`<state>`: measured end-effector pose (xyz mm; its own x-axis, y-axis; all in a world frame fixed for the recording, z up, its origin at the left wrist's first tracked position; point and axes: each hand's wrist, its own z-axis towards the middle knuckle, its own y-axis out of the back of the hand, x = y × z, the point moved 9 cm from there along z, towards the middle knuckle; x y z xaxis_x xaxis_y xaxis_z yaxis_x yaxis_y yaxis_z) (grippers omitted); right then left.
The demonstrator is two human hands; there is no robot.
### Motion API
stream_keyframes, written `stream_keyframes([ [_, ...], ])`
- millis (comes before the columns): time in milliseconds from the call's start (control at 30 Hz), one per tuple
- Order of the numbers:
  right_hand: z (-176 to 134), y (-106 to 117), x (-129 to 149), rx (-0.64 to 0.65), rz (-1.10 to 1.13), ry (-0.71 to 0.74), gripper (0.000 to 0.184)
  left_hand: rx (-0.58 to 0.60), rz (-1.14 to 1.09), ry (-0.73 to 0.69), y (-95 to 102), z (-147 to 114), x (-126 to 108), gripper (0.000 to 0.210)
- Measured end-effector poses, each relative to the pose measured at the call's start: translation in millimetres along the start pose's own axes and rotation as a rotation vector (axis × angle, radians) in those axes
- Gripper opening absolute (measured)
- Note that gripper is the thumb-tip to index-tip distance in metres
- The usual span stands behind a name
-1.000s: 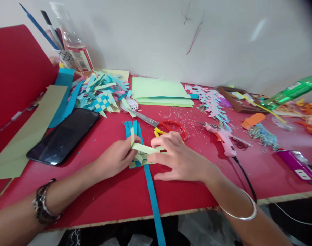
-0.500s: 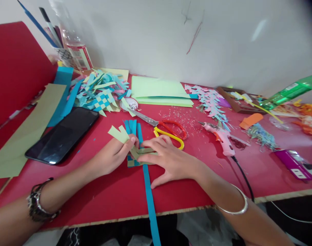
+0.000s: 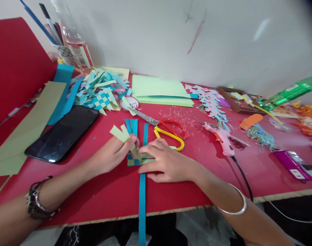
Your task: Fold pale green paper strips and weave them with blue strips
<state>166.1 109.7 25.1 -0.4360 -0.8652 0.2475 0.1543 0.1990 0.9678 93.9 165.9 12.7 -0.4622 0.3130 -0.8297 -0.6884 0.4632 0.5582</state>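
Observation:
A small woven paper piece (image 3: 132,161) in blue and pale green checks lies on the red table between my hands. My left hand (image 3: 117,150) pinches folded-back pale green paper strips (image 3: 117,132) at its upper left. Several short blue strips (image 3: 131,125) stick out beyond that hand. A long blue paper strip (image 3: 142,201) runs across the weave and hangs over the front edge. My right hand (image 3: 166,160) lies palm down with fingers apart, fingertips touching the blue strip and the weave's right side. The fingers partly hide the weave.
Scissors (image 3: 168,133) with red and yellow handles lie just beyond my right hand. A phone (image 3: 63,133) is at left, a pink glue gun (image 3: 220,136) at right. Paper scraps (image 3: 102,82), pale green sheets (image 3: 158,87) and a green bottle (image 3: 291,90) stand or lie farther back.
The long blue strip has swung left at its near end and right at its far end, now lying straighter. My right hand's fingers have drawn closer together over it. The left hand keeps its pinch.

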Motion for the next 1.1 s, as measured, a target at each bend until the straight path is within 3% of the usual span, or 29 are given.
stream_keyframes([
  [167, 0, -2, 0, 0.049, 0.033, -0.023, 0.034, 0.015, 0.008, -0.005, -1.6, 0, 0, 0.039],
  [400, 2, 0, 12, -0.086, -0.105, 0.071, 0.026, 0.008, 0.033, 0.002, -1.6, 1, 1, 0.04],
  [567, 2, 3, 13, -0.149, -0.124, 0.061, 0.024, 0.017, 0.018, 0.012, -1.8, 0, 2, 0.039],
  [833, -3, 11, -27, -0.287, 0.261, -0.234, 0.018, 0.028, 0.005, 0.001, -2.8, 1, 0, 0.039],
  [1100, -12, 10, -48, -0.379, 0.229, -0.534, 0.022, 0.034, 0.021, -0.018, -2.4, 1, -1, 0.038],
])
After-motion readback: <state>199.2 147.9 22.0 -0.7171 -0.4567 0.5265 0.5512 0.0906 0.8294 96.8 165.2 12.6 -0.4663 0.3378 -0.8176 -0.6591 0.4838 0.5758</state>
